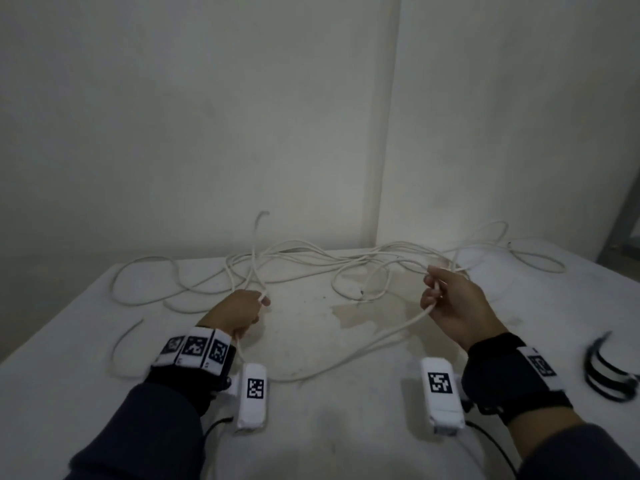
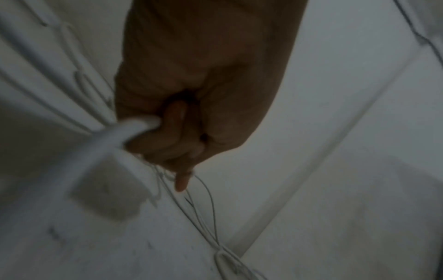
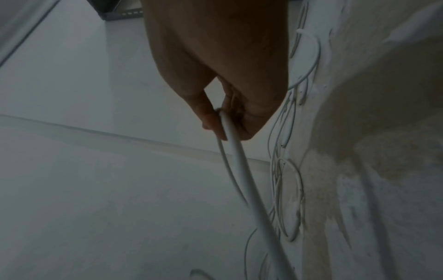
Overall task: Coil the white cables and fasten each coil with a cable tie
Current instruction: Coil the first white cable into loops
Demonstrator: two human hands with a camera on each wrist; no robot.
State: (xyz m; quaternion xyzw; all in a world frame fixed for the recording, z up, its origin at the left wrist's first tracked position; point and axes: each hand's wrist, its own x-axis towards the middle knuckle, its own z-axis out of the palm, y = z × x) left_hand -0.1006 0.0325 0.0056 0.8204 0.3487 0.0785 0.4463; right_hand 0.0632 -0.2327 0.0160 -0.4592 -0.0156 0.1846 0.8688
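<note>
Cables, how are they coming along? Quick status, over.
Left hand and right hand each grip one cable, slack between them. Other cables loose and tangled on table, none coiled. Ties untouched at right.

The cables (image 1: pixel 304 252) are white, lying on a white table (image 1: pixel 346 427) marked with a brownish-tan stain (image 1: pixel 360 315). The wall (image 1: pixel 207 116) is off-white. The cable ties (image 1: pixel 604 372) at the right are black. Both wristbands (image 1: pixel 194 349) carry white panels printed with black square-block marker patterns, as do the white camera housings (image 1: pixel 254 394). The sleeves (image 1: pixel 138 434) are dark grey-blue.
</note>
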